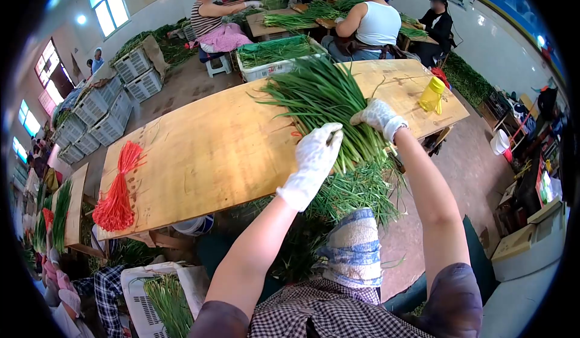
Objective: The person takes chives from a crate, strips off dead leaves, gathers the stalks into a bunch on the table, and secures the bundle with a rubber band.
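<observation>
A large heap of garlic chives [320, 93] lies on the wooden table [211, 138], leaves toward the far edge and pale stem ends toward me. My left hand [315, 159], in a white patterned glove, is closed at the left side of the stems, thumb and fingers pinched together on some of them. On the right side of the heap, my right hand [377, 118], gloved the same way, has its fingers curled over the chives. Loose chive trimmings [359, 190] hang and pile below the near table edge.
Red ties [121, 187] lie bunched at the table's left end. A yellow bottle [431, 95] stands at the right end. A white crate of chives [278, 66] is beyond the table; another crate [142, 302] sits lower left. Several people work at tables behind.
</observation>
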### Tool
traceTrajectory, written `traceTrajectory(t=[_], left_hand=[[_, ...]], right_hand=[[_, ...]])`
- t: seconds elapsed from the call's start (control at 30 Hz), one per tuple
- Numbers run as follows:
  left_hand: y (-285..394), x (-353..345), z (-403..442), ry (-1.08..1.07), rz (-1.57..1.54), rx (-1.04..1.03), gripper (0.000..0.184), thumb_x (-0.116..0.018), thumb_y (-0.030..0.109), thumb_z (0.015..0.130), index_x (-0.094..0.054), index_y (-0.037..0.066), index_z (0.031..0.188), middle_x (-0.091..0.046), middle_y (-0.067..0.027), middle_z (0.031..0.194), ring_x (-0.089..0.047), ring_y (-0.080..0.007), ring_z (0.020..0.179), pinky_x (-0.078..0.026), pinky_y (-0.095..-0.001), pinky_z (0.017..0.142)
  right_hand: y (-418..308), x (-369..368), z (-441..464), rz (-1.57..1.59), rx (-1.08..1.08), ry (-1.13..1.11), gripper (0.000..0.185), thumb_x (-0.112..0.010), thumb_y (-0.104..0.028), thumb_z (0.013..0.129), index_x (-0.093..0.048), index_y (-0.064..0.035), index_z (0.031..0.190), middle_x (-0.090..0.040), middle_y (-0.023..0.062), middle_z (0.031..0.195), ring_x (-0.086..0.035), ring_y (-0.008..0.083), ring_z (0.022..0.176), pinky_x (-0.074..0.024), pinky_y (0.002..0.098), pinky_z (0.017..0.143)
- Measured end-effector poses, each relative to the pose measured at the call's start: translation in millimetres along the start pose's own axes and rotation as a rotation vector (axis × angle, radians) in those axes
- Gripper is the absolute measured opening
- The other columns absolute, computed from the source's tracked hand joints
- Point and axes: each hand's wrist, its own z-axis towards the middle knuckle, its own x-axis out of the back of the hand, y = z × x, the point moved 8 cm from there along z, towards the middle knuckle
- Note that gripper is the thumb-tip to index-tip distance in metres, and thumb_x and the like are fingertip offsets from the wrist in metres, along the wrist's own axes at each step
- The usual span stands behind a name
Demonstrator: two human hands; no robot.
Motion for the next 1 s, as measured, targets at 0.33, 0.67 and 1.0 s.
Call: traceTrajectory(t=[0.33,0.67,1.0], left_hand=[[-36.7,-58.2,36.2,-0.275,0.214,0.13,0.022,-0.068,0.035,0.08,-0.07,0.02,0.097,-0.068,-0.0086,0.084,-0.065,-0.0256,0.076,-0.051,-0.0383,0.068],[-30.6,-55.8,41.7,-0.345,0.258,0.174,0.028,-0.068,0.033,0.079,-0.069,0.018,0.103,-0.068,-0.009,0.079,-0.065,-0.0269,0.078,-0.052,-0.039,0.071],[-14.5,-67.0,50.1,-0.378,0.317,0.07,0.024,-0.067,0.033,0.079,-0.071,0.018,0.096,-0.068,-0.0094,0.087,-0.064,-0.025,0.08,-0.051,-0.0372,0.075]], right_hand=[[27.7,-11.4,3.1,0.148,0.007,-0.047,0.068,-0.081,-0.03,0.061,-0.06,0.0091,0.112,-0.066,0.0227,0.104,-0.066,0.0308,0.092,-0.0514,0.0357,0.081],[28.5,-17.8,-8.4,0.565,-0.052,-0.208,0.065,-0.084,-0.027,0.062,-0.059,0.0086,0.111,-0.067,0.0176,0.098,-0.066,0.0252,0.083,-0.0538,0.0359,0.075],[42.7,-29.3,1.2,0.623,-0.077,-0.256,0.058,-0.08,-0.02,0.064,-0.061,0.0069,0.112,-0.069,0.0171,0.096,-0.068,0.0269,0.078,-0.0547,0.0366,0.075]])
